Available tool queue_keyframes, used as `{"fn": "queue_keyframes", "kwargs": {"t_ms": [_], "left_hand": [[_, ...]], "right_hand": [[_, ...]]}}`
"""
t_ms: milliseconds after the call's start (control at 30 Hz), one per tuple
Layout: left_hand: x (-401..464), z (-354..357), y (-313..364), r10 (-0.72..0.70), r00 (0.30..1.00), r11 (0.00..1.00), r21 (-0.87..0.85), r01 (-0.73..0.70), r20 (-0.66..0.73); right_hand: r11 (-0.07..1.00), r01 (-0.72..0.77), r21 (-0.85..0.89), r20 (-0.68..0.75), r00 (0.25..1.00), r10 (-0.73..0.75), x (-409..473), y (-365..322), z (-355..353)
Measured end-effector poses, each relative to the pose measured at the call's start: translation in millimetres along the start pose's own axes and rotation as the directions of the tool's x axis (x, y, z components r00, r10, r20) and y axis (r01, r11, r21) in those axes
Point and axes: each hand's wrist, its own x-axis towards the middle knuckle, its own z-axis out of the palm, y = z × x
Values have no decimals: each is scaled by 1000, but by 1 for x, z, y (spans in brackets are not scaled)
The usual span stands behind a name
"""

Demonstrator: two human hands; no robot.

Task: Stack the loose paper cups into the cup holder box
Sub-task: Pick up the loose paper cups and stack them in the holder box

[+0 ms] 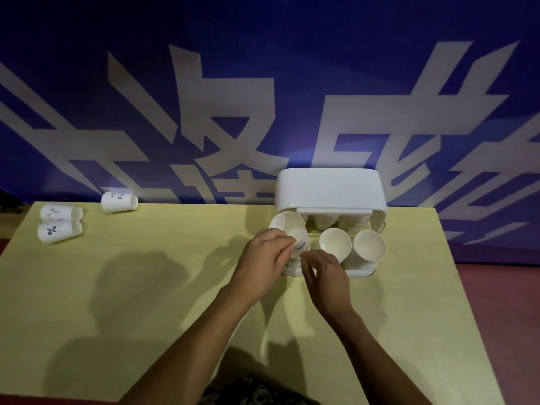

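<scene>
The white cup holder box [330, 187] stands at the table's far right with its lid raised. Two stacks of paper cups [335, 246] [369, 247] stand upright in its front row, and more cups show behind them. My left hand [263, 266] pinches the rim of a paper cup [287, 228] that tilts over the box's front left slot. My right hand [325, 276] hovers just below that cup, fingers loosely curled, holding nothing. Three loose paper cups lie on their sides at the far left: one [119, 201] by the back edge, two [61, 213] [58, 232] together.
The pale yellow table [146, 287] ends close to the box's right side, with reddish floor [502, 317] beyond. A blue banner with large white characters [233, 97] hangs right behind the table's back edge.
</scene>
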Motion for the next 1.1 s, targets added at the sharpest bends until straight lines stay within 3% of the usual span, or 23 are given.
{"fn": "queue_keyframes", "kwargs": {"t_ms": [133, 367, 533, 633, 867, 1100], "left_hand": [[11, 22, -11, 20, 985, 996, 86, -35, 170], [24, 58, -35, -106, 902, 973, 231, 7, 419], [12, 46, -43, -68, 971, 994, 100, 46, 231], [-5, 19, -62, -163, 977, 984, 92, 151, 139], [-73, -58, -159, -509, 860, 851, 132, 509, -33], [-116, -135, -249, -637, 761, 760, 65, 647, -128]], "right_hand": [[999, -47, 7, 36, 998, 47, -8, 10, -4], [995, -98, -31, 91, 991, 100, -20, 14, -6], [994, -95, -55, 128, 986, 102, -21, 0, 3], [995, -74, -60, 190, 978, 84, -16, -16, 17], [999, 29, -42, 344, 939, -12, 8, -83, 82], [994, 95, -46, 410, 909, -68, 31, -168, 161]]}}
